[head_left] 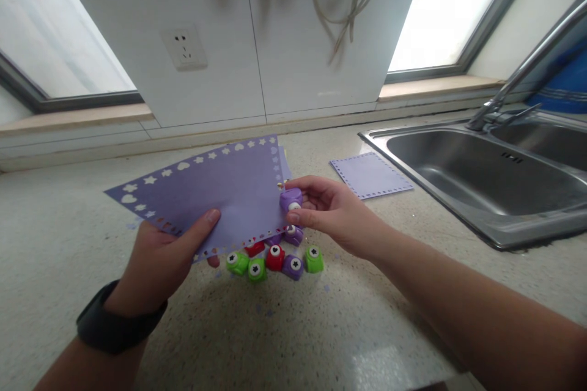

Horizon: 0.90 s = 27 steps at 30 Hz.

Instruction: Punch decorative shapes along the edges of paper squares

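1. The left hand (162, 253) grasps the purple paper (229, 189) by its near edge: the thumb lies flat on top, and the other fingers are mostly hidden underneath, with one fingertip showing below the edge.
2. The paper is tilted above the counter (183, 342), spreading away from the left thumb; cut-out stars, hearts and flowers run along its borders.
3. The right hand (337, 208) grips a purple punch (290, 198) between thumb and forefinger, the forefinger along its top and the thumb at its lower side; its remaining fingers curl behind.
4. This punch sits at the paper's right edge, just left of the right palm. Whether the edge is inside its slot, I cannot tell.
5. Below the paper, partly covered by it, more punches lie close together: green ones (257, 269), red ones (275, 258) and other purple ones (293, 267). None of these is held.
6. Beyond the right hand, a bordered purple card (371, 175) lies flat near the sink (440, 220).
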Each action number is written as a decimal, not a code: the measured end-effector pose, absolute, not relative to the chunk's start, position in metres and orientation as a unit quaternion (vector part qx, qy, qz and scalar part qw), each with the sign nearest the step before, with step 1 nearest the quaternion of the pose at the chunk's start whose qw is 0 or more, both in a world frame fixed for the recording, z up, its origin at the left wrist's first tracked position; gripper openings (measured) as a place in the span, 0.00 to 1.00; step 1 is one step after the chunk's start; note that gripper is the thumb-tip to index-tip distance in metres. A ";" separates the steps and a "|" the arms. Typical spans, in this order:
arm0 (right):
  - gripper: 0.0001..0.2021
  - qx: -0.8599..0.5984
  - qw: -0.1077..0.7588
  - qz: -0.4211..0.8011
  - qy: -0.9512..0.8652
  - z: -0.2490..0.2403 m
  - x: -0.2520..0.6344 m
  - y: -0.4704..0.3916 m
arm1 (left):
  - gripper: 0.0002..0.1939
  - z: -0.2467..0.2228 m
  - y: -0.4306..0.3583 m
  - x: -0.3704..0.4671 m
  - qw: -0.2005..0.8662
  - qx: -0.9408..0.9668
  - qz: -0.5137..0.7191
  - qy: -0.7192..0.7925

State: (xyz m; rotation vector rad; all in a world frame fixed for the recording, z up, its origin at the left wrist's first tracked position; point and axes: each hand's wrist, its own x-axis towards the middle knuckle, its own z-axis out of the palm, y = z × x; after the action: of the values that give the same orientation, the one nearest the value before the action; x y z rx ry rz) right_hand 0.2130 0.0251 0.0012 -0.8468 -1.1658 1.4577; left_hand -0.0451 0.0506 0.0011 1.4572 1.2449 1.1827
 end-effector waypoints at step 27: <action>0.17 -0.339 0.525 0.623 -0.472 0.003 0.206 0.022 | 0.09 0.004 0.049 -0.042 0.410 0.608 0.466 0.495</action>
State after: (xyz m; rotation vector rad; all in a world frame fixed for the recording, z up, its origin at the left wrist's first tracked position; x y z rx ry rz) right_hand 0.2061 0.0222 0.0027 -0.8101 -1.1290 1.4895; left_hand -0.0417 0.0492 0.0044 1.5316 1.2459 1.1727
